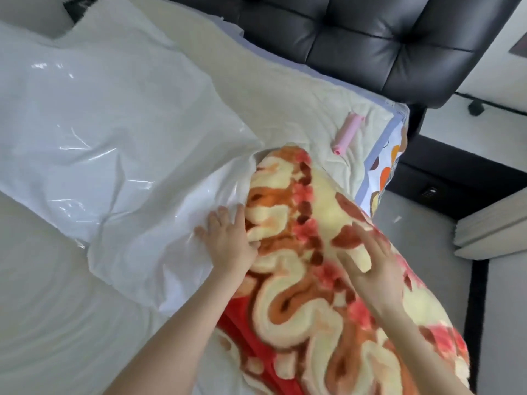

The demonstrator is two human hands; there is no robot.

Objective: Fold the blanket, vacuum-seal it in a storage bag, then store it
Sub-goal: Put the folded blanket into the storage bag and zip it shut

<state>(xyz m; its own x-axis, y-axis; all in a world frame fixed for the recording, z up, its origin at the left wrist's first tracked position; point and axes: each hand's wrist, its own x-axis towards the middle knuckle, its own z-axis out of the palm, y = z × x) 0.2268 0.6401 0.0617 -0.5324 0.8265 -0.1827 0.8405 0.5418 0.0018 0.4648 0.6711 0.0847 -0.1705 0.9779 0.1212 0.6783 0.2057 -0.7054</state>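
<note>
A folded plush blanket (308,280), cream with orange and red flowers, lies on the bed with its far end at the mouth of a large clear plastic storage bag (114,143). My left hand (228,240) lies on the bag's edge where it meets the blanket, fingers spread. My right hand (368,263) presses flat on top of the blanket with straight fingers. How far the blanket's end reaches into the bag is hidden by the plastic.
A pink cylinder-shaped pump (346,132) lies on the cream mattress cover (299,104) near the bed corner. A black tufted headboard (370,38) stands behind. Grey floor (422,252) and a pale box (493,229) are to the right of the bed.
</note>
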